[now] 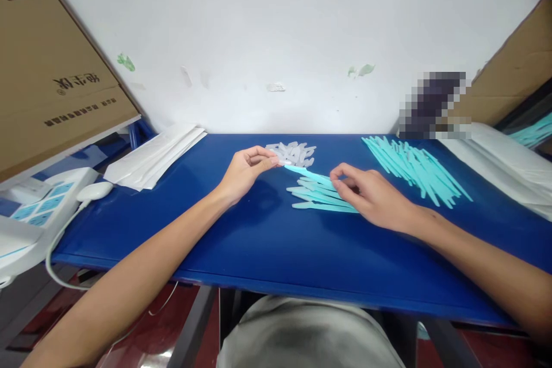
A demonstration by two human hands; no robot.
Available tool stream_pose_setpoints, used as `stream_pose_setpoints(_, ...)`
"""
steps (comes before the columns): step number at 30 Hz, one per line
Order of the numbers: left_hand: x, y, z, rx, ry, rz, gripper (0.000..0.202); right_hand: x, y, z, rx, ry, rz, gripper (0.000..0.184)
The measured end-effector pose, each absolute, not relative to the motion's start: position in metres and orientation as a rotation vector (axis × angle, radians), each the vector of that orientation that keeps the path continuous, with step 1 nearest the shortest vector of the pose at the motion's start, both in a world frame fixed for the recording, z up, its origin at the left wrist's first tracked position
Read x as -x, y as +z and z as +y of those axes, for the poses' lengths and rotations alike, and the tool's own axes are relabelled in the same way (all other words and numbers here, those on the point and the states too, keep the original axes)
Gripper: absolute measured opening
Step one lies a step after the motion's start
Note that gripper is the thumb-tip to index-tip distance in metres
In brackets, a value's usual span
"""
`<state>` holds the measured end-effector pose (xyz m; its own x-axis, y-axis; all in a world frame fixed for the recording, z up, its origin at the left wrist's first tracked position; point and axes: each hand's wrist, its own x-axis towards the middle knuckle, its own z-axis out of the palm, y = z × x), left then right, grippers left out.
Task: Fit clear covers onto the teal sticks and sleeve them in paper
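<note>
Between the fingertips of my left hand (254,167) is a small translucent cap (284,163), pinched at the left end of a slim turquoise plastic stick (308,173). My right hand (368,191) grips the other end of that stick with thumb and forefinger. Whether the cap fully covers the tip is too small to tell. Beneath the held stick lie several more turquoise sticks (321,206), their right ends partly hidden by my right hand. Just behind my left fingertips sits a pile of translucent caps (297,153).
A larger heap of turquoise sticks (414,167) lies at the right on the blue table (267,253). White paper sleeves (157,155) lie at the back left. A white device with a cable (47,213) stands at the left edge, near a cardboard box (56,69). A white wall closes the back.
</note>
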<state>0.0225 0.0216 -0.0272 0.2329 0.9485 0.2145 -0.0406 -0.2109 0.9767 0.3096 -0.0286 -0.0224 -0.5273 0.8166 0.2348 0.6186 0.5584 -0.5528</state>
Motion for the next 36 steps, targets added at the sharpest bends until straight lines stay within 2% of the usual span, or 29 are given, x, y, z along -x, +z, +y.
stream_pose_setpoints(9,-0.021,-0.036,0.027,-1.390,1.173,0.878,0.035,-0.309,-0.021,-0.028,1.189,0.549,-2.302,0.019)
stream_pose_setpoints(17,-0.027,-0.033,0.019,-1.558,1.072,0.886,0.030,-0.299,-0.016,-0.036,1.185,0.595,-2.365,0.021)
stream_pose_setpoints(19,-0.029,-0.032,0.015,-1.646,1.027,0.885,0.029,-0.299,-0.015,-0.036,1.197,0.522,-2.470,0.022)
stream_pose_setpoints(25,-0.041,-0.038,0.006,-2.143,0.918,0.876,0.020,-0.310,-0.012,-0.026,1.329,0.022,-2.498,0.036)
stream_pose_setpoints(30,-0.040,-0.035,0.008,-2.307,0.956,0.971,0.025,-0.319,-0.008,-0.018,1.496,-0.003,-2.509,0.043)
stream_pose_setpoints(34,-0.025,-0.030,0.017,-2.414,0.953,1.200,0.047,-0.319,-0.005,-0.021,1.477,0.187,-2.543,0.053)
stream_pose_setpoints(36,-0.016,-0.028,0.023,-2.462,0.906,1.319,0.054,-0.319,-0.005,-0.025,1.415,0.228,-2.614,0.068)
